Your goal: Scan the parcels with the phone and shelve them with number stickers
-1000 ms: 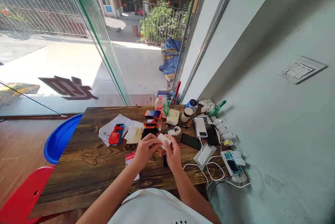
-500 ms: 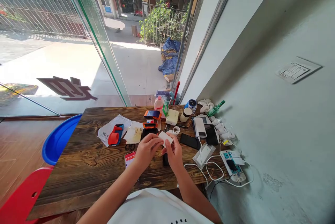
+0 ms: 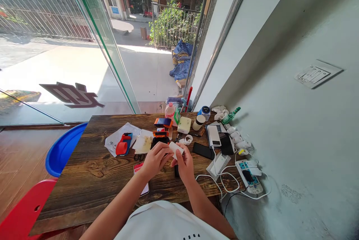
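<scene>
Left hand [image 3: 155, 160] and right hand [image 3: 185, 163] pinch a small white block [image 3: 175, 149] between them.
Both grips are narrow, fingers closed on it over a dark wooden table [image 3: 92, 185]; a red-screened phone [image 3: 138, 167] lies near the left hand, a black phone [image 3: 203, 151] near the right. Beyond stands a glass panel [image 3: 97, 30]; a pale wall [image 3: 288, 127] rises at the right.

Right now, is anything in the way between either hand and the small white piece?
Nothing visible: the right hand grips the white piece directly, and the left hand is at its left edge. The black phone lies off to the right, not between.
</scene>
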`<state>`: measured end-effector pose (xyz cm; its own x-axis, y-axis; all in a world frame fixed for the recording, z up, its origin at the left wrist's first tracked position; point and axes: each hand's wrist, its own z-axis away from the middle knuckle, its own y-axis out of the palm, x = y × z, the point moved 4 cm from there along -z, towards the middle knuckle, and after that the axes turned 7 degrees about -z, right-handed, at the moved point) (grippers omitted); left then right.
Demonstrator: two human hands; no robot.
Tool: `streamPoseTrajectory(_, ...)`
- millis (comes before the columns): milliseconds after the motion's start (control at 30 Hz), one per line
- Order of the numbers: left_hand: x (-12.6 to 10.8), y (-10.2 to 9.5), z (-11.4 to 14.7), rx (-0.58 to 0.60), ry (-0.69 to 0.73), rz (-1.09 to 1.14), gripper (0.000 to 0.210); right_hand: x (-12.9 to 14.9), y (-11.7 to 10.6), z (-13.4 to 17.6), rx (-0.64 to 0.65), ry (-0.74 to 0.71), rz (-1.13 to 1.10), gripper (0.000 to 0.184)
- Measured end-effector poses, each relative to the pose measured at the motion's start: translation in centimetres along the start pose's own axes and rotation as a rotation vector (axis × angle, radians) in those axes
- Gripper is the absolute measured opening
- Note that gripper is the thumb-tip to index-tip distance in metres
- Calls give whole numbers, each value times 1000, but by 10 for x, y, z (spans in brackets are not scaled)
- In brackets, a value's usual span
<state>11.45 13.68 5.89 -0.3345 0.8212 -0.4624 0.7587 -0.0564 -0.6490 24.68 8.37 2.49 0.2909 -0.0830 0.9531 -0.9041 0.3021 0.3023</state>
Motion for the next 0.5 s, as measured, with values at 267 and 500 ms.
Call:
streamPoseTrajectory(267,0,-3,-9,61,-150,159,8,14,-4,0,6,-49,139,41)
streamPoseTrajectory(500,-10,-1,-10,39,72,-210,1,9,-4,-2,14,10,-28,42)
